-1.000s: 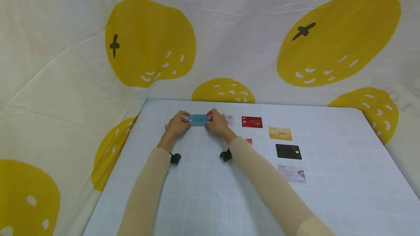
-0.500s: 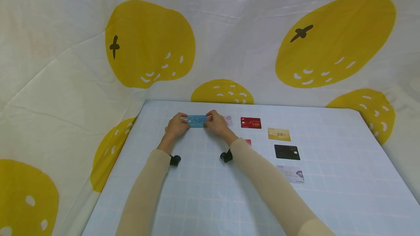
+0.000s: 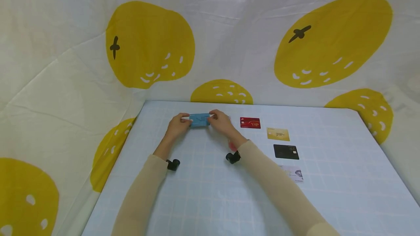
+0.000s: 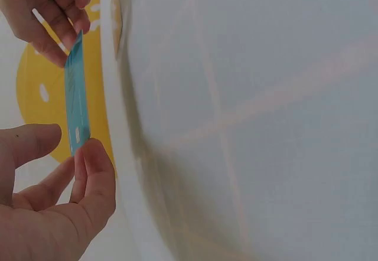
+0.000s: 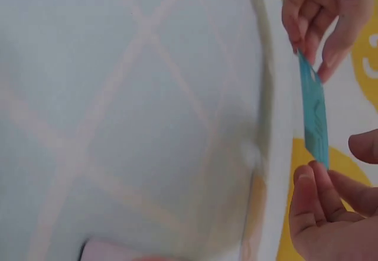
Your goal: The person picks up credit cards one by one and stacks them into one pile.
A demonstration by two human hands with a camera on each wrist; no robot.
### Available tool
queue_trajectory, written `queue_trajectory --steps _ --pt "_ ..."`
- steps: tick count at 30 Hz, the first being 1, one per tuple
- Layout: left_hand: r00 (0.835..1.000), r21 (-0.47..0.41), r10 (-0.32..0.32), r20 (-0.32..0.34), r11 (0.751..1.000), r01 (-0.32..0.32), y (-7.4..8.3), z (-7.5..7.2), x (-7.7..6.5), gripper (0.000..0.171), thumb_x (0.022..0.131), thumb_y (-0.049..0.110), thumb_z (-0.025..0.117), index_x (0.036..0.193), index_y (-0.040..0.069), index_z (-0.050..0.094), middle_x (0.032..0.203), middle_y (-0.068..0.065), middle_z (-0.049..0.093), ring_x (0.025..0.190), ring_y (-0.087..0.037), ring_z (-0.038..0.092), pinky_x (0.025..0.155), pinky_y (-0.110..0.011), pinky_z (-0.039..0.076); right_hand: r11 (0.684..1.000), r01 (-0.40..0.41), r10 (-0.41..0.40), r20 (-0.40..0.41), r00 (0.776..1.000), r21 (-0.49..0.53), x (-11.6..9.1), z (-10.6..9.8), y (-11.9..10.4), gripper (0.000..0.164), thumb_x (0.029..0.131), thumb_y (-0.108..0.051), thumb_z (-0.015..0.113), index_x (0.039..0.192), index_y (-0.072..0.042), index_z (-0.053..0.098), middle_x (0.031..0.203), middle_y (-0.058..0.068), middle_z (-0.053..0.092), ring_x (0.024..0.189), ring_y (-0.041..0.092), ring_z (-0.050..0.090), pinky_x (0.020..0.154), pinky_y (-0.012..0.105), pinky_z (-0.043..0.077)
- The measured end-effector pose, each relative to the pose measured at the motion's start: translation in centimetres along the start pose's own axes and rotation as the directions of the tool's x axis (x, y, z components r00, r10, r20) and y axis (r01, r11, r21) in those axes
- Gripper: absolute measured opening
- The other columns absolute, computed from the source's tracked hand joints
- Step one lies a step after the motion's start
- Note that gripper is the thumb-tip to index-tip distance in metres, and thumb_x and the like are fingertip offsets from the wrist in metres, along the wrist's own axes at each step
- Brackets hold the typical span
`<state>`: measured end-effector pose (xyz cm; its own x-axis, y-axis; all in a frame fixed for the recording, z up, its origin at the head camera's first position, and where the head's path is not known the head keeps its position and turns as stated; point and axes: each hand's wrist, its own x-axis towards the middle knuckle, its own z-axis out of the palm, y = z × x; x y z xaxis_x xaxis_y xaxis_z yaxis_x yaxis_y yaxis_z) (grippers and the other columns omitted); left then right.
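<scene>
white backdrop (image 3: 229, 46), yellow fruit prints (image 3: 151, 39) | pale-blue grid-lined counter (image 3: 344, 192) | lying on it: red card (image 3: 250, 122), gold card (image 3: 278, 134), black card (image 3: 286, 152), silver card (image 3: 296, 173) partly hidden

Room between sleeves (image 3: 139, 192); blue card (image 3: 199, 120) beyond.

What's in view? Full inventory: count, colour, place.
Table: 1, light blue, centre
Backdrop: 1, white, behind table
Fruit prints: 6, yellow, on backdrop
Held card: 1, blue, leftmost card
Red card: 1, red, table's far side
Gold card: 1, gold, right of red card
Black card: 1, black, nearer than gold card
Silver card: 1, silvery, nearest, partly hidden
Half-hidden card: 1, pinkish red, left of black card
Pale sliver: 1, pale, left of red card, unidentifiable
Wrist cameras: 2, black, one per wrist
Sleeves: 2, beige, foreground
Left hand, right hand: 2, bare, one pinching each end of held card
</scene>
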<state>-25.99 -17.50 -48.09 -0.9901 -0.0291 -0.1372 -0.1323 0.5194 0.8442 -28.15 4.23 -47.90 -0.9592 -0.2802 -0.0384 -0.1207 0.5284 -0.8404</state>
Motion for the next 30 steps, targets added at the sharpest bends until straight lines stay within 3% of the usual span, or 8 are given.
queue_trajectory --steps 7,12,20,26,30 --pt "0.993 -0.127 0.083 0.082 0.989 -0.072 1.0 0.8 -1.4 0.045 0.097 0.02 0.066 0.138 0.003 0.056 0.114 -0.019 0.069 0.094 -0.03 0.07 0.086 -0.037 0.054 0.998 0.001 -0.001 0.007 1.0 0.066 -2.5 -2.5 0.8 0.043 0.101 -0.027 0.057 0.138 -0.006 0.057 0.12 0.013 0.064 0.106 0.028 0.061 0.089 0.041 0.053" --pt "0.987 -0.208 0.091 0.13 0.976 -0.063 1.8 1.8 -2.5 0.046 0.096 0.016 0.068 0.138 0.003 0.056 0.114 -0.018 0.068 0.095 -0.031 0.07 0.085 -0.034 0.055 0.992 -0.032 0.029 0.029 0.999 0.124 -4.8 -4.2 1.0 0.045 0.102 -0.028 0.056 0.14 -0.005 0.054 0.119 0.012 0.063 0.1 0.03 0.064 0.085 0.038 0.055" --pt "0.975 -0.305 0.117 0.187 0.951 -0.056 2.9 3.8 -4.1 0.051 0.093 0.011 0.072 0.14 0.0 0.055 0.119 -0.019 0.064 0.097 -0.027 0.069 0.086 -0.038 0.056 0.987 -0.078 0.074 0.033 0.997 0.141 -7.7 -6.2 2.0 0.045 0.103 -0.029 0.055 0.142 -0.006 0.053 0.122 0.011 0.061 0.105 0.033 0.064 0.088 0.041 0.055" --pt "0.964 -0.32 0.143 0.224 0.945 -0.066 3.4 5.3 -5.1 0.053 0.091 0.01 0.074 0.139 -0.001 0.054 0.12 -0.019 0.064 0.102 -0.029 0.068 0.087 -0.039 0.056 0.986 -0.104 0.103 0.021 0.995 0.134 -9.4 -7.2 2.8 0.045 0.102 -0.032 0.057 0.139 -0.006 0.055 0.123 0.012 0.061 0.102 0.029 0.065 0.085 0.037 0.056" --pt "0.961 -0.311 0.153 0.229 0.947 -0.077 3.7 6.2 -5.4 0.049 0.092 0.009 0.071 0.137 -0.001 0.056 0.117 -0.018 0.065 0.095 -0.026 0.069 0.083 -0.036 0.057 0.986 -0.112 0.112 0.006 0.994 0.124 -10.2 -7.7 3.4 0.044 0.102 -0.033 0.057 0.139 -0.008 0.056 0.123 0.012 0.06 0.103 0.03 0.063 0.084 0.036 0.056"
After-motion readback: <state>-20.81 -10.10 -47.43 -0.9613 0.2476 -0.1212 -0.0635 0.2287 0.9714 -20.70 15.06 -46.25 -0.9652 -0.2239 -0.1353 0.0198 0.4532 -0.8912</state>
